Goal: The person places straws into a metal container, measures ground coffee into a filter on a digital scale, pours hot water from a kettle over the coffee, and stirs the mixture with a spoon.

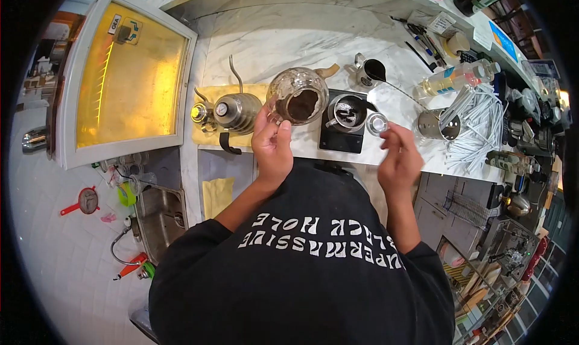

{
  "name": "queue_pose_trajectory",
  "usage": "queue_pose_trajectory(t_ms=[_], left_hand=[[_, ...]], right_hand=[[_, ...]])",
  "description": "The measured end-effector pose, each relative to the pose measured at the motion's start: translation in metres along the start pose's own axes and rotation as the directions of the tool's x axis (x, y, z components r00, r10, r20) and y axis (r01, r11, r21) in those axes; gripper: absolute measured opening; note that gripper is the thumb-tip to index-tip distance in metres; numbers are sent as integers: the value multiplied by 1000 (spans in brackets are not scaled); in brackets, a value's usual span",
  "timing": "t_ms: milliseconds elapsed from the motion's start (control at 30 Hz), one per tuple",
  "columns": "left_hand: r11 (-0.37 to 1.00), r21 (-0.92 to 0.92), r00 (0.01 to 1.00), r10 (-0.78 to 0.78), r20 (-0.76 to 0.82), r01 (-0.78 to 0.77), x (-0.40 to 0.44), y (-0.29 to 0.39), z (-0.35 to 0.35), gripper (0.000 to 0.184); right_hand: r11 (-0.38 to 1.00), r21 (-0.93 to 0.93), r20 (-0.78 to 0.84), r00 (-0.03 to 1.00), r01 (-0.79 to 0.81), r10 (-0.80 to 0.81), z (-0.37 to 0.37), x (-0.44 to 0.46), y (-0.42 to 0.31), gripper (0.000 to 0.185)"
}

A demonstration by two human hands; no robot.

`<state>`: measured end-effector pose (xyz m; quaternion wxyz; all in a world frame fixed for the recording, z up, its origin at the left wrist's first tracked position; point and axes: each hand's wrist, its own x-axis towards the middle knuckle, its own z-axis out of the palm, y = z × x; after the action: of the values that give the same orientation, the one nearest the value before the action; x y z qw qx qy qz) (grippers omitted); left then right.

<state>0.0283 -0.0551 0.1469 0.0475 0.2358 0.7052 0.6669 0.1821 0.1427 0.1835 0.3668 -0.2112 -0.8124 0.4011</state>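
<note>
My left hand (274, 145) is wrapped round the lower side of a clear glass jar (282, 78), raised above the counter. Dark brown grounds (303, 105) show through its round mouth. In the pinched fingers of my right hand (400, 155) is the edge of a small round metal lid (377, 124). Between my hands, a shiny metal cup (348, 112) with dark matter inside stands on a black scale (341, 141). A tan, wooden-looking piece (327, 71) sticks out behind the jar; whether it joins the jar I cannot tell.
Left of the jar, a steel gooseneck kettle (236, 112) and a smaller metal vessel (202, 113) stand on a yellow cloth (211, 139). A dark-filled pitcher (369, 72), a metal canister (439, 124), bottles (458, 77) and white straws (476, 125) crowd the right. An open yellow-lit door (129, 74) stands left.
</note>
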Motion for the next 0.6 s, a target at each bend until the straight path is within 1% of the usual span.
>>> queue_pose_trajectory(t_ms=[67,167,267,300,400,433,533,600], left_hand=[[1000,-19,1000,4,21,-3,2,3,-1,26],[997,-49,996,58,71,-55,10,5,1,27],[991,-124,993,69,96,-57,9,14,7,26],[987,-149,992,70,104,-54,9,17,10,26],[978,-202,988,86,130,-58,8,24,14,26],[984,-161,986,92,137,-70,7,26,13,29],[979,-173,983,133,128,-110,7,32,16,29],[970,-183,975,186,120,-162,7,31,19,29]], right_hand=[[990,143,-118,993,2,15,-9,4,-26,21],[954,282,-161,986,97,-53,-11,8,-51,20],[929,332,-100,986,160,-134,-1,10,-60,19],[936,334,-50,994,108,-96,1,9,-63,18],[953,270,29,989,134,-148,8,11,-61,18],[954,259,33,985,154,-168,11,10,-61,20],[949,150,51,956,278,-288,14,14,-61,23],[951,135,83,953,279,-291,15,14,-61,25]])
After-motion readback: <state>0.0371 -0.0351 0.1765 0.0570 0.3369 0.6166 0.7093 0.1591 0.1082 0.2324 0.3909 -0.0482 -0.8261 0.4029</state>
